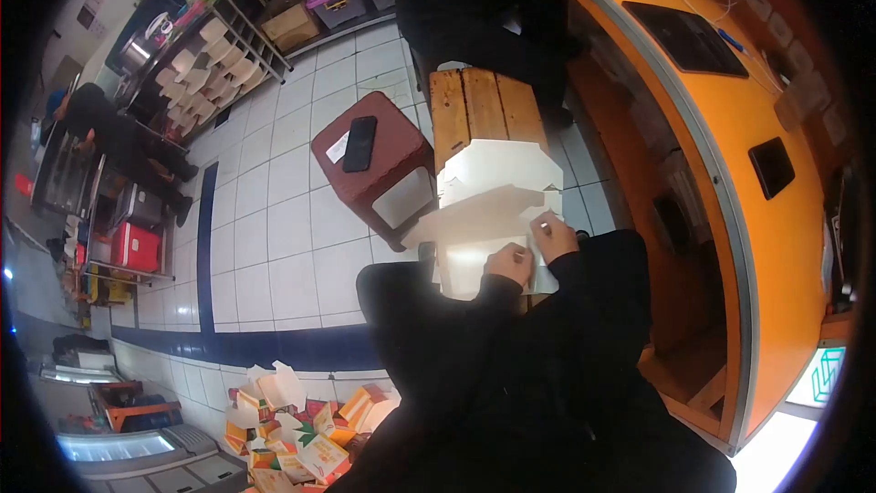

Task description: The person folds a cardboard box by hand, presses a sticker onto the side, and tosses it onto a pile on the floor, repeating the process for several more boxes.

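A white cardboard food box (pixel 484 210), partly folded with its flaps and lid standing up, lies on the wooden bench (pixel 493 110) in front of my lap. My left hand (pixel 511 264) is closed at the box's near side, fingers curled against the card. Just right of it, my right hand (pixel 554 237) pinches a side flap near the right corner. The two hands are close together but apart. My fingers hide part of the card edge they grip.
A dark red stool (pixel 370 151) carries a black phone (pixel 360 143). Folded printed boxes (pixel 306 443) are piled at lower left. An orange counter (pixel 680 119) runs along the right. One person sits at the bench's far end; another stands at far left. White boxes (pixel 205 78) fill a rack.
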A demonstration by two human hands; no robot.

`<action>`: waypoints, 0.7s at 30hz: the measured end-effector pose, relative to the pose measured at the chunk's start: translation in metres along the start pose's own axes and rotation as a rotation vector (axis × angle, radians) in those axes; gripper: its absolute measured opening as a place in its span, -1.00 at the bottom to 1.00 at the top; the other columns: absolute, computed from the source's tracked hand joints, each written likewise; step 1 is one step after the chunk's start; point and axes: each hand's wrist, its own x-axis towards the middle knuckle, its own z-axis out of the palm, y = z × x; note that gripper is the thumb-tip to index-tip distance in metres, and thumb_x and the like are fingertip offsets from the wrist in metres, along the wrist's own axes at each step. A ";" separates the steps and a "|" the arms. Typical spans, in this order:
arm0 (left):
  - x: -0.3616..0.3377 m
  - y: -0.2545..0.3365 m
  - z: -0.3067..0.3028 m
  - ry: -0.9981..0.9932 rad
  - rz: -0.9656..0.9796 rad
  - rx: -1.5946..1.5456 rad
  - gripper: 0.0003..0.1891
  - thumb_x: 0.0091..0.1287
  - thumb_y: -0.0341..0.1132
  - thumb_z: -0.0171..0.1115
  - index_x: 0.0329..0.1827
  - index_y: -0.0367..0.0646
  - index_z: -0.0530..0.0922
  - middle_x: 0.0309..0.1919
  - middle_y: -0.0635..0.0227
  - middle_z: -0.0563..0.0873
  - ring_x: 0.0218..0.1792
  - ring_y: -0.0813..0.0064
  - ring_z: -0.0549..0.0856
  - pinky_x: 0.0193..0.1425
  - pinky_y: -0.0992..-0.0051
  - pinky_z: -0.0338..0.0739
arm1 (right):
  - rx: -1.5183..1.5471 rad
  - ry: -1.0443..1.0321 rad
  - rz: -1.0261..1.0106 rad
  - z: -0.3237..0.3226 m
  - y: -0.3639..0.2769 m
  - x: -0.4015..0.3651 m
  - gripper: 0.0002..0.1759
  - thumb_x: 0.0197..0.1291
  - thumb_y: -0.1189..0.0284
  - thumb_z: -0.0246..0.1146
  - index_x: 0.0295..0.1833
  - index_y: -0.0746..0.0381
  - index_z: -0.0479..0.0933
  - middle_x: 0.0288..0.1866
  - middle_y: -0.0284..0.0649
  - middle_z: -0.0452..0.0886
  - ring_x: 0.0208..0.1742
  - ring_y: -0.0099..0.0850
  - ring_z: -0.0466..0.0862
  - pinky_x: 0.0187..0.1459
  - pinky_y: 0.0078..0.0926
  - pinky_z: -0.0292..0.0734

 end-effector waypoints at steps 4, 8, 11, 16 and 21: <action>0.018 -0.026 0.006 0.003 -0.022 -0.011 -0.61 0.30 -0.02 0.13 -0.30 -0.18 0.74 -0.41 0.08 0.75 -0.26 0.06 0.76 -0.06 0.21 0.61 | -0.043 -0.123 0.062 0.008 0.009 0.000 -0.71 0.32 0.22 0.21 -0.24 0.25 0.58 -0.45 -0.06 0.67 -0.39 -0.16 0.73 -0.27 -0.23 0.58; 0.024 -0.039 0.008 -0.012 -0.098 -0.121 -0.63 0.29 -0.05 0.14 -0.25 -0.18 0.74 -0.37 0.06 0.76 -0.26 0.03 0.75 -0.08 0.21 0.60 | -0.077 -0.097 0.009 0.020 0.010 -0.003 -0.71 0.33 0.25 0.18 -0.29 0.27 0.55 -0.48 -0.04 0.65 -0.40 -0.11 0.71 -0.29 -0.16 0.57; 0.030 -0.051 0.016 -0.041 -0.192 -0.321 -0.63 0.31 -0.06 0.14 -0.25 -0.18 0.73 -0.39 0.07 0.76 -0.28 0.06 0.75 -0.10 0.23 0.60 | -0.284 -0.160 -0.078 0.008 -0.007 -0.008 -0.71 0.32 0.26 0.18 -0.28 0.28 0.54 -0.39 0.02 0.66 -0.28 0.02 0.69 -0.22 -0.05 0.55; 0.031 -0.042 0.012 -0.059 -0.162 -0.206 -0.69 0.36 -0.12 0.16 -0.27 -0.17 0.72 -0.38 0.08 0.74 -0.32 0.12 0.74 -0.13 0.25 0.60 | -0.393 -0.348 -0.127 0.004 -0.004 -0.017 -0.74 0.31 0.25 0.18 -0.17 0.25 0.52 -0.28 0.08 0.64 -0.14 0.10 0.64 -0.12 0.02 0.53; -0.025 -0.030 -0.049 0.284 0.302 0.086 -0.75 0.30 -0.27 0.24 -0.01 -0.10 0.70 -0.22 0.09 0.57 -0.22 0.14 0.64 -0.15 0.31 0.57 | -0.354 -0.184 -0.095 -0.023 -0.029 -0.036 -0.61 0.28 0.17 0.26 0.14 0.09 0.48 -0.17 0.00 0.61 -0.10 0.04 0.66 -0.11 -0.05 0.55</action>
